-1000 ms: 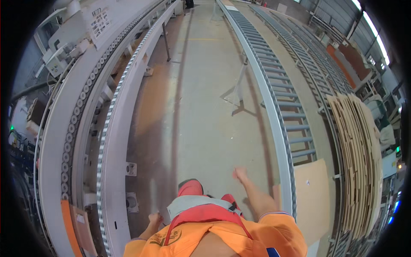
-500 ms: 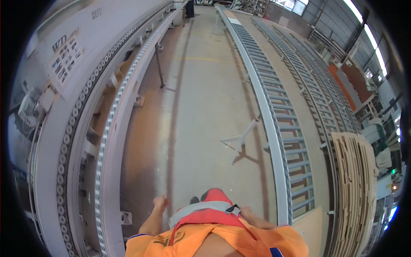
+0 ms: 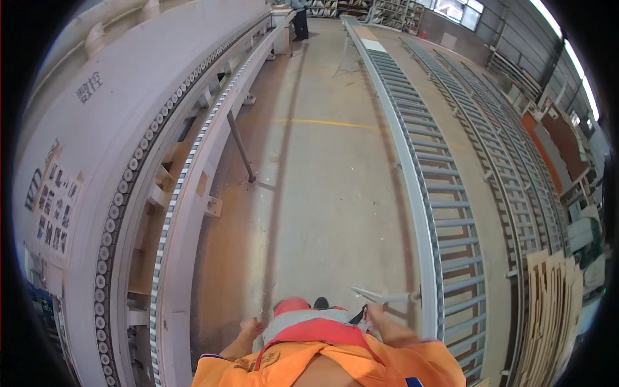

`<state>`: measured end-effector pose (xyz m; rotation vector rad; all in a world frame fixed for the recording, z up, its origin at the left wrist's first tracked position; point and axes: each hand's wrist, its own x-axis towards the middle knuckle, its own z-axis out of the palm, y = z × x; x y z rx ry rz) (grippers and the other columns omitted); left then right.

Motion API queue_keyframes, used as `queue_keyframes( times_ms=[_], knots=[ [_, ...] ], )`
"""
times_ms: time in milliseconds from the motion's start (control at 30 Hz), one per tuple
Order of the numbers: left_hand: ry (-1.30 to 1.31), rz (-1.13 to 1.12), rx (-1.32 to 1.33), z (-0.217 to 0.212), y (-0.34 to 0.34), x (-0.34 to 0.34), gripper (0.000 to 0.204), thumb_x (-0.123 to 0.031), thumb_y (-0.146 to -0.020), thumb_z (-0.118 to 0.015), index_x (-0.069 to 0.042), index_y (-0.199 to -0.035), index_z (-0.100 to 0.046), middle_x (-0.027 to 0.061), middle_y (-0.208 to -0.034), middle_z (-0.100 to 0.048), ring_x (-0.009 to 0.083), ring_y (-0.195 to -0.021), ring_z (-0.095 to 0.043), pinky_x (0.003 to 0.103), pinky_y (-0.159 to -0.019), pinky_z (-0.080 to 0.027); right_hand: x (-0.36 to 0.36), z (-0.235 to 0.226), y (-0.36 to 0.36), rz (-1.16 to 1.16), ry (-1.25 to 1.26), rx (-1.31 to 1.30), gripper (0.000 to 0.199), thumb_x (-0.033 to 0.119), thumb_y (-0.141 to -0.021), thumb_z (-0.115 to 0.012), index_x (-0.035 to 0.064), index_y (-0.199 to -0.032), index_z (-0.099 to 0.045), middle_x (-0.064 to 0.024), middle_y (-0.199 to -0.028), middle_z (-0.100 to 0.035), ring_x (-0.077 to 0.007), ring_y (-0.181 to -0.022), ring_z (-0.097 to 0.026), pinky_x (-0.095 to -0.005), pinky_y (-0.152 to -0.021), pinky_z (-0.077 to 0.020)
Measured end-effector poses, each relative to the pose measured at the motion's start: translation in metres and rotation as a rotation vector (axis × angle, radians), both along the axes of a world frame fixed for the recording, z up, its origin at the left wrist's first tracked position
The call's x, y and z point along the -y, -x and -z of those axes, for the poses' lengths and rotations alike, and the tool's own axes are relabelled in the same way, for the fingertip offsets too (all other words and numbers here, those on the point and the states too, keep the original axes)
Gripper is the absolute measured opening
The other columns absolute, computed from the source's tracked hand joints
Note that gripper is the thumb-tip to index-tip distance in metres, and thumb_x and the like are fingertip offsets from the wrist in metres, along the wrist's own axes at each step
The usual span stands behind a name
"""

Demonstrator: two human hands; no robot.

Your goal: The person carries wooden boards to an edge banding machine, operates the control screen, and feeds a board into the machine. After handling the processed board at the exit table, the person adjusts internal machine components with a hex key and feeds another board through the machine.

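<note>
My left hand (image 3: pixel 253 327) hangs beside my waist, its fingers loosely curled with nothing visible in them. On my other side, my right hand (image 3: pixel 374 315) is low by my hip, close to a dark strap or cloth edge (image 3: pixel 358 315) of the red and grey apron (image 3: pixel 316 324). The fingers of that hand are mostly hidden, so any grip cannot be made out. Neither hand touches the machinery. One dark shoe (image 3: pixel 321 302) shows ahead of the apron.
A long pale machine (image 3: pixel 97 161) with a roller chain runs along the left. Roller conveyors (image 3: pixel 445 187) line the right, with a slanted metal support leg (image 3: pixel 387 297) jutting toward the walkway. Stacked boards (image 3: pixel 548 309) stand at lower right. A person (image 3: pixel 300 22) stands far ahead.
I have moved forward along the walkway; the support leg and stacked boards are now nearer. My left hand has dropped lower, and my right hand sits slightly higher.
</note>
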<state>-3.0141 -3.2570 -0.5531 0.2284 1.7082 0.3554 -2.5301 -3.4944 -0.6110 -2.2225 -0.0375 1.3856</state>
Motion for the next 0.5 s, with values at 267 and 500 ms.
queue_keyframes(
  times_ms=[267,500],
  knots=[
    [-0.017,-0.100,0.061,0.046,-0.068,-0.170,0.032,-0.021,-0.093,-0.056,0.001,-0.115,-0.051,0.0196,-0.084,-0.061,0.0340,-0.079,-0.063,0.047,-0.067,-0.055,-0.467,-0.144,-0.193,0.066,-0.556,0.072,0.025,0.020,-0.093,-0.057,-0.0029,-0.088,-0.066,-0.0114,-0.075,-0.065,-0.0192,-0.059,-0.063,-0.0325,-0.054,-0.0535],
    [-0.116,0.049,0.111,0.067,-0.274,-0.497,0.036,-0.035,-0.095,-0.054,-0.002,-0.109,-0.054,0.0181,-0.090,-0.061,0.0316,-0.080,-0.063,0.048,-0.071,-0.056,-0.535,-0.083,-0.291,-0.814,-0.188,0.514,0.023,0.025,-0.088,-0.059,0.0061,-0.080,-0.070,-0.0186,-0.078,-0.067,-0.0307,-0.067,-0.066,-0.0450,-0.062,-0.0501]
  ],
)
